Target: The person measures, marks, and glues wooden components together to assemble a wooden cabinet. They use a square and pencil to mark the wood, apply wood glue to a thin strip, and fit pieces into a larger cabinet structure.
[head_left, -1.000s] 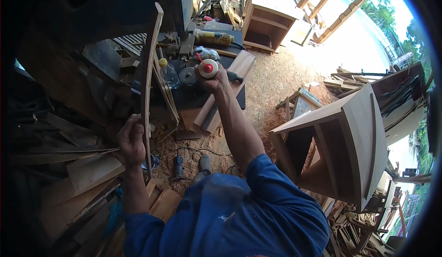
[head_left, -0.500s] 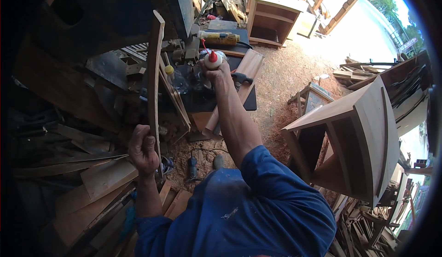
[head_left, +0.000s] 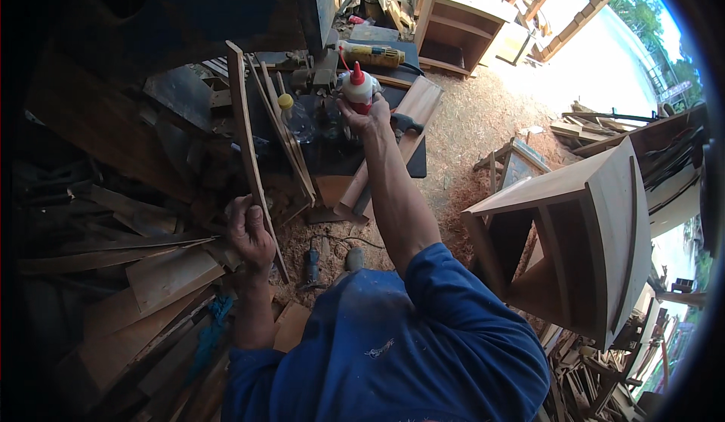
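My left hand (head_left: 252,234) is closed round the lower part of a long, thin wooden strip (head_left: 246,123), which stands up at a slant and leans toward the left at its top. Over the dark workbench my right hand (head_left: 365,115) grips a white glue bottle (head_left: 358,89) with a red nozzle cap, held upright. A hammer (head_left: 406,124) rests on a wooden board (head_left: 420,103) just right of that hand. To its left stands a clear bottle (head_left: 297,123) with a yellow cap, beside other thin strips (head_left: 281,135). Behind the glue bottle lies a yellow power tool (head_left: 375,55).
An unfinished wooden cabinet (head_left: 574,233) stands at my right, and another cabinet (head_left: 461,25) is at the back. Loose boards (head_left: 170,282) are piled on my left. A blue power tool (head_left: 312,265) lies on the sawdust-covered floor (head_left: 453,142) by my foot. Scrap wood (head_left: 604,392) fills the lower right.
The wooden strip's top has dropped and swung left, while my left hand has shifted slightly right. The glue bottle has tipped more upright in my right hand, showing its side.
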A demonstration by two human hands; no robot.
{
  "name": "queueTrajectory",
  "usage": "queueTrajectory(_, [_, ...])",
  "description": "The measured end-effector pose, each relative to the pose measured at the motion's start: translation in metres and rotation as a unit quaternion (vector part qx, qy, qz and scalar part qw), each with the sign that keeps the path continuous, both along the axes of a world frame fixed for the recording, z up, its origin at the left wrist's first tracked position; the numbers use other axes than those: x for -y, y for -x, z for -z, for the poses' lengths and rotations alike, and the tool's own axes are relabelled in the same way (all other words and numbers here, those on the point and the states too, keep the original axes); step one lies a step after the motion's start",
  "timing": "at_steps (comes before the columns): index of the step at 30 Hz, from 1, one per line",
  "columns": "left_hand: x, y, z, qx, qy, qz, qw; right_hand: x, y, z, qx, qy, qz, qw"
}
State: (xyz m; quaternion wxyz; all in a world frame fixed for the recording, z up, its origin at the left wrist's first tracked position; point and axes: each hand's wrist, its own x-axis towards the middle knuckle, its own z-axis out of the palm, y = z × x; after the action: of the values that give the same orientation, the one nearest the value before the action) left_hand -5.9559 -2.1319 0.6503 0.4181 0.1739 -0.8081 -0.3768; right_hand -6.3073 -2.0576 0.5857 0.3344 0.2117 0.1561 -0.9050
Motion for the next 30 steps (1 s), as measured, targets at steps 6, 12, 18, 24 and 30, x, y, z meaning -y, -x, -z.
queueTrajectory(6, [0.007, -0.009, 0.011, -0.057, -0.080, 0.002, 0.995, -0.017, -0.029, 0.003, 0.056, -0.029, 0.001, 0.998])
queueTrajectory(12, [0.008, -0.013, 0.002, -0.132, -0.198, -0.022, 0.971, -0.037, -0.111, 0.017, -0.543, -0.678, -0.088, 0.488])
queueTrajectory(18, [0.009, -0.024, -0.009, -0.122, -0.200, -0.037, 0.971, -0.023, -0.094, 0.062, -0.641, -0.646, 0.023, 0.414])
queueTrajectory(24, [0.014, -0.028, -0.001, -0.131, -0.213, -0.079, 0.965, -0.019, -0.088, 0.063, -0.665, -0.653, 0.080, 0.354])
queueTrajectory(30, [0.023, -0.029, 0.006, -0.131, -0.203, -0.051, 0.969, -0.018, -0.086, 0.042, -0.742, -0.622, 0.082, 0.236])
